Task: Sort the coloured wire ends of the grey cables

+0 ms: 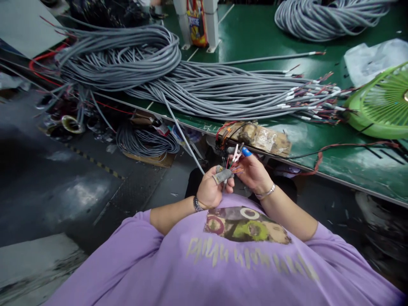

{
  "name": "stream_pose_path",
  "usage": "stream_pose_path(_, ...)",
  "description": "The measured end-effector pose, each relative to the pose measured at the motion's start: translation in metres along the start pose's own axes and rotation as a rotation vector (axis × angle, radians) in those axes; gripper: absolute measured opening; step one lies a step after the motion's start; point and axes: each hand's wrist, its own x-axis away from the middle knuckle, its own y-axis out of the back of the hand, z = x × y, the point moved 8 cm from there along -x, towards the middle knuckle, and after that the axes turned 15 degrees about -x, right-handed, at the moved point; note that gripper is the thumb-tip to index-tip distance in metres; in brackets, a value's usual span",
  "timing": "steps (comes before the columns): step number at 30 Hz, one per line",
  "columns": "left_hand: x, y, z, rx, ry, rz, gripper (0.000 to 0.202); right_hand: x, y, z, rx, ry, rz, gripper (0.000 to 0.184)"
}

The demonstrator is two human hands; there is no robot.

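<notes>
My left hand (210, 187), with grey wrapping on its thumb and a finger, is closed round the stripped end of a grey cable (183, 135). Thin coloured wires (234, 168) fan out of that end between my two hands. Close against them is my right hand (256, 173), a blue covering on one fingertip, its fingers curled in. A small pinkish-white piece (236, 154) shows at its fingertips; its kind is too small to tell. Just beyond, at the bench edge, sits a tape-wrapped wooden block (259, 138) with a dark fixture (223, 142) beside it.
A large bundle of grey cables (204, 89) lies along the green bench (247, 25), stripped ends to the right. A green fan (379, 104) stands at the right. Another cable coil (318, 19) lies at the back. Below the bench sits a coil in a box (148, 142).
</notes>
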Motion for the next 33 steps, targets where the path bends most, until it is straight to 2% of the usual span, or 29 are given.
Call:
stream_pose_path(2,-0.001,-0.003,-0.002,-0.006,-0.007,-0.008,0.046,0.000,0.000,0.002,0.020,0.027,0.002,0.033)
stream_pose_path(7,-0.003,-0.004,-0.004,-0.021,-0.037,-0.042,0.043,-0.004,0.002,0.002,-0.004,0.084,-0.011,0.043)
stream_pose_path(13,-0.009,0.002,0.001,-0.028,-0.053,-0.071,0.041,-0.005,-0.005,-0.009,0.003,-0.050,0.044,0.052)
stream_pose_path(23,-0.006,0.004,0.005,-0.052,-0.036,-0.087,0.044,-0.018,0.010,-0.006,-0.141,0.074,-0.105,0.037)
stream_pose_path(33,-0.009,0.003,0.009,-0.062,-0.022,-0.080,0.041,-0.018,0.009,-0.006,-0.122,0.075,-0.073,0.041)
